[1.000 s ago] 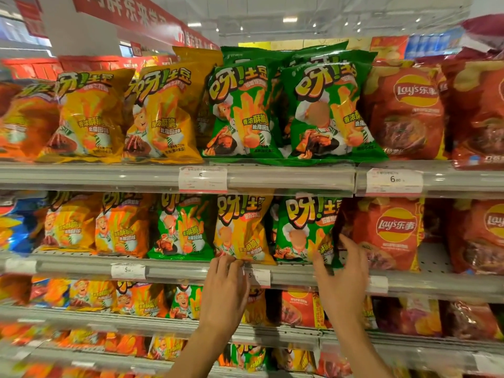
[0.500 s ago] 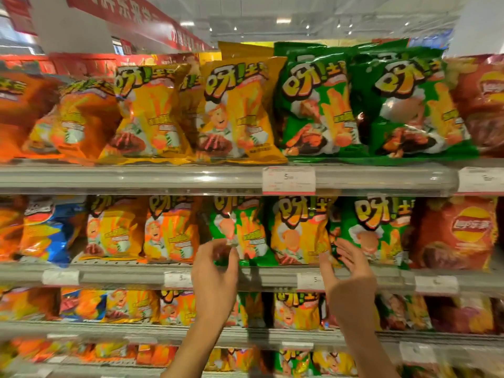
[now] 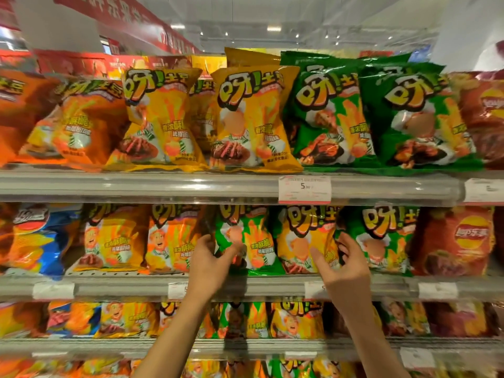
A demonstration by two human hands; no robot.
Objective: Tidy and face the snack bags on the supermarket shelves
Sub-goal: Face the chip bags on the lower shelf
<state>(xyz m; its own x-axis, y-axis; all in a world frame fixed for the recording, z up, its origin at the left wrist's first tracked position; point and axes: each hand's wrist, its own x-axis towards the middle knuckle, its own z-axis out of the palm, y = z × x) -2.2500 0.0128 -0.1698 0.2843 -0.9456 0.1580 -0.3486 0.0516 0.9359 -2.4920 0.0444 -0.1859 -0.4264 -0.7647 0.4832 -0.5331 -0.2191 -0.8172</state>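
On the second shelf (image 3: 114, 285) stands a row of snack bags. My left hand (image 3: 211, 264) grips the lower left edge of a green bag (image 3: 252, 236), thumb across its front. A yellow bag (image 3: 305, 238) stands to its right, and my right hand (image 3: 345, 266) holds that bag's right edge, fingers tucked between it and a second green bag (image 3: 381, 238). All three bags stand upright, facing forward.
The top shelf (image 3: 163, 185) carries orange, yellow and green bags with a price tag (image 3: 304, 189) on its rail. Red Lay's bags (image 3: 461, 241) stand at the right, a blue bag (image 3: 41, 238) at the left. Lower shelves hold several more bags.
Both hands rose from the shelf rail onto the bags; the left took hold of the green bag, the right reached the yellow one. The view shifted left.
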